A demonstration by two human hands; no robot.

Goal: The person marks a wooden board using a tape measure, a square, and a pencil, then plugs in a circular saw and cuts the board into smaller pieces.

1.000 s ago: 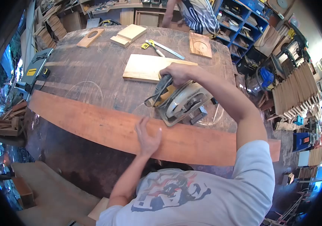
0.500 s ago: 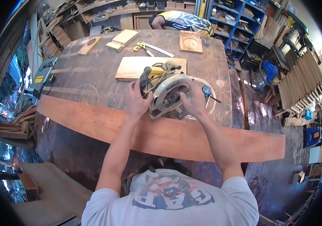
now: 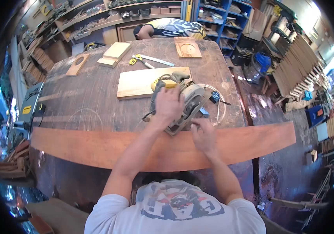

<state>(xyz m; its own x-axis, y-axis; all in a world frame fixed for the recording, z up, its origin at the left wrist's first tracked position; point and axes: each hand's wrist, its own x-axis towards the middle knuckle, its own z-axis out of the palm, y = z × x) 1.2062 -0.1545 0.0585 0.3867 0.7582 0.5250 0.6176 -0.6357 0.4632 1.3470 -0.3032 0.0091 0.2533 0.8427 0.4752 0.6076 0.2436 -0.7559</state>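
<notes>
A yellow and black circular saw [image 3: 190, 97] rests on the worktable, its base plate by the back edge of a long curved reddish board [image 3: 96, 148]. My left hand [image 3: 169, 104] lies over the saw's handle, fingers around it. Just right of the saw base, my right hand [image 3: 204, 134] is off the saw with thumb and fingers curled close together above the board; anything between them is too small to tell. Behind the saw lies a pale plank [image 3: 135, 84]. A blue round tape measure [image 3: 215, 96] sits right of the saw.
On the worktable [image 3: 65, 93] stand pale wood blocks [image 3: 114, 54], a board with a round hole [image 3: 77, 65], a square board [image 3: 187, 47] and a square [image 3: 155, 59]. Another person [image 3: 174, 27] bends behind the table. A green case [image 3: 30, 105] is at left.
My right hand has let go of the saw and moved down toward the board. My left hand has shifted onto the saw's handle. The saw has turned, and the view has tilted.
</notes>
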